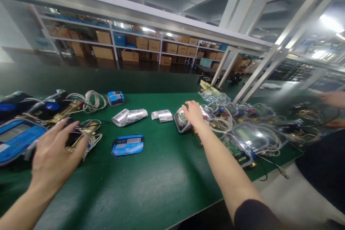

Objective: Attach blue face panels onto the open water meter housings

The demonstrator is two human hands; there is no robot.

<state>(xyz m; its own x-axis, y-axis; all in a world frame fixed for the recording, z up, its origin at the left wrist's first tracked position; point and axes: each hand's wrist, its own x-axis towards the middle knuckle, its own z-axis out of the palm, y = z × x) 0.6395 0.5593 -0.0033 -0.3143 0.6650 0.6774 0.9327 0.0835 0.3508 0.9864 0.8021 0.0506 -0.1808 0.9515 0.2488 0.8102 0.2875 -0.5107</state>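
Note:
My left hand (55, 151), fingers spread, is over the near edge of a group of meters with brass fittings (72, 109) and coiled white cables (94, 101). Beside it lies a meter with a blue face and a grey display (18, 136). With fingers curled down, my right hand (194, 113) grips a clear-cased meter unit (181, 121), its circuit board showing through the cover; the fingertips are partly hidden. Between my hands lie a flat blue faceplate label (128, 145), two curled strips of silvery labels (132, 116) (162, 115) and a small stack of blue labels (115, 98).
More clear-cased meters (249, 136) with cables crowd the green bench (151, 190) on the right, with a clear plastic bag (214, 97) behind. Metal uprights (258, 68) rise at the back right. Another person's arm (334, 100) reaches in at far right. Shelves of cartons (104, 52) stand beyond.

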